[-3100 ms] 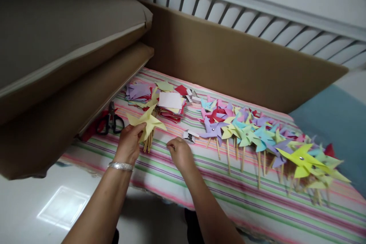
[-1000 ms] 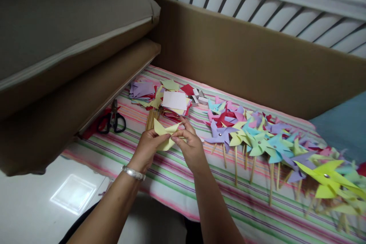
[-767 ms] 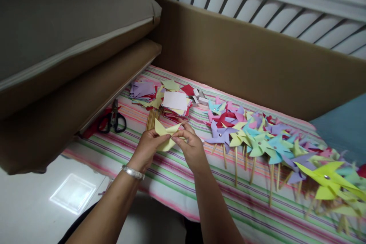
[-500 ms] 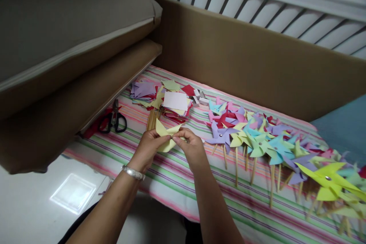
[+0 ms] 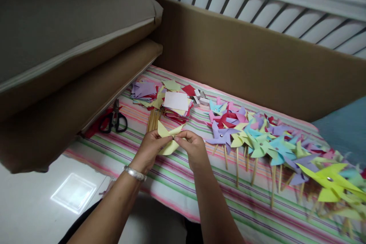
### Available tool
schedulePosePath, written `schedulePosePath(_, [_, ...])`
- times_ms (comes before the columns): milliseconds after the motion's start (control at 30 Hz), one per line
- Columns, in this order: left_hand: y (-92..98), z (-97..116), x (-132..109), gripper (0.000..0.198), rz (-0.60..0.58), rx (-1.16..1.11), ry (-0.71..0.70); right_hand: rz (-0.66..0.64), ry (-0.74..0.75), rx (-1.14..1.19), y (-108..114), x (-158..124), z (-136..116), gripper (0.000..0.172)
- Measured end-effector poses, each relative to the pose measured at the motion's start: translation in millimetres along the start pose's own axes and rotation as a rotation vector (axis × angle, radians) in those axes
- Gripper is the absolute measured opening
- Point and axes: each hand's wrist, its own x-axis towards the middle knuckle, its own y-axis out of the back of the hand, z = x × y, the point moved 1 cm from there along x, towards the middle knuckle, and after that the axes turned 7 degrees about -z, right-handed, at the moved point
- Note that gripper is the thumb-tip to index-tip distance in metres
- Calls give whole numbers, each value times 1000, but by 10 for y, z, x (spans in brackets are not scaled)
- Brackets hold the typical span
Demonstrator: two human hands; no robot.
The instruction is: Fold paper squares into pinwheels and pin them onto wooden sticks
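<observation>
Between both hands is a pale yellow paper pinwheel (image 5: 169, 147), its corners folded in toward the middle. My left hand (image 5: 149, 148), with a silver bangle at the wrist, pinches it from the left, thumb near its centre. From the right, my right hand (image 5: 193, 145) grips it with thumb and fingertips at the centre. A small dark spot shows there, too small to make out. Just beyond the hands lies a bundle of thin wooden sticks (image 5: 153, 119). Behind it sits a stack of square paper sheets (image 5: 176, 101) with a white one on top.
Black-handled scissors (image 5: 113, 119) lie at the left, near stacked cushions (image 5: 94, 65). Purple cut paper (image 5: 143, 89) and small white boxes (image 5: 203, 101) are farther back. Many finished pinwheels (image 5: 260, 144) on sticks spread rightward over the striped cloth (image 5: 183, 183). A brown padded panel (image 5: 243, 53) stands behind.
Both hands and the yellow pinwheel have shifted very slightly right in view. The fingers still hold the paper at its centre.
</observation>
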Motion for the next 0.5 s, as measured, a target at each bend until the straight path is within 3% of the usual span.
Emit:
schedulePosePath(133, [-11,7,-20,27,-80,-30,-2,9,-6,17,1,-7,-27,13])
schedulePosePath(500, [-1,-9,1,28,-50,-35,2,28,-5,10,-4,-3,-5,16])
